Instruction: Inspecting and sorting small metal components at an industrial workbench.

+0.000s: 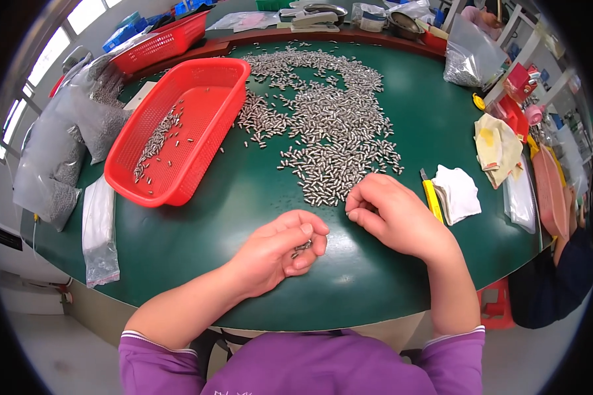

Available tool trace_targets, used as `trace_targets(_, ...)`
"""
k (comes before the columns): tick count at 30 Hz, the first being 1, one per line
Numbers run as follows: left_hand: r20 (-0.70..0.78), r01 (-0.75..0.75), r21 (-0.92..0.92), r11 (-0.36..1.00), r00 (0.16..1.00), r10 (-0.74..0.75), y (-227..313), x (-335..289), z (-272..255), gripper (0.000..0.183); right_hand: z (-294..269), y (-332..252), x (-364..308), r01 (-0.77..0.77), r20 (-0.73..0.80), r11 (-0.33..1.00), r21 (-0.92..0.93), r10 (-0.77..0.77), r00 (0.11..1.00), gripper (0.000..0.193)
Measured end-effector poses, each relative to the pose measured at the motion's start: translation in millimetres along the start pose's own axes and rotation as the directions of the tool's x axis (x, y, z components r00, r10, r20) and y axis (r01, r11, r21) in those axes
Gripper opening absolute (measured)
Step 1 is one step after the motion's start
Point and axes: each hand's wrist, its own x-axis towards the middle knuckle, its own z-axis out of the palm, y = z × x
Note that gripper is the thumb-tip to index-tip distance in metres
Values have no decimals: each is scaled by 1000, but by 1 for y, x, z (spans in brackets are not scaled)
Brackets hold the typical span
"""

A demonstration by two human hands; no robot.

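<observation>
A broad heap of small silvery metal parts [333, 125], short and cylindrical, is spread over the green table top [204, 263]. My left hand [280, 250] is curled just nearer than the heap, with several of these metal parts cupped in its fingers. At the heap's near right edge, my right hand [395, 214] has thumb and fingertips pinched together; whether a part sits between them is too small to make out. Left of the heap stands a red perforated plastic basket [221, 125] with some of the same parts lying along its left side.
Bags of parts [62, 158] and a packet of white plastic bags [100, 224] lie at the left. On the right are a yellow utility knife [431, 197], a white cloth [458, 194], stained gloves [497, 148] and another filled bag [468, 59]. A person [553, 276] sits at far right.
</observation>
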Motion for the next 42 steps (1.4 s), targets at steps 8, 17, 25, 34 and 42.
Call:
trace_targets(8,-6,43,10,999,999,-42,-2,-1,5,11,14,-16,1,133,5,943,306,-141,990,8)
trace_targets(17,-16,38,86,996,999,-37,-4,-1,3,12,22,-15,5,263,-82,933,247,-251,965,9)
trace_targets(25,4,20,96,995,1000,-21,-2,0,3,14,19,-12,6,161,-297,979,126,-118,948,9)
trace_targets(34,26,30,64,997,999,-32,-1,-1,0,21,0,1,3,-49,-406,959,-278,-71,911,10)
trace_targets(42,11,-15,61,998,1000,14,-1,-1,-1,25,-2,9,-3,-111,-226,961,-252,53,973,10)
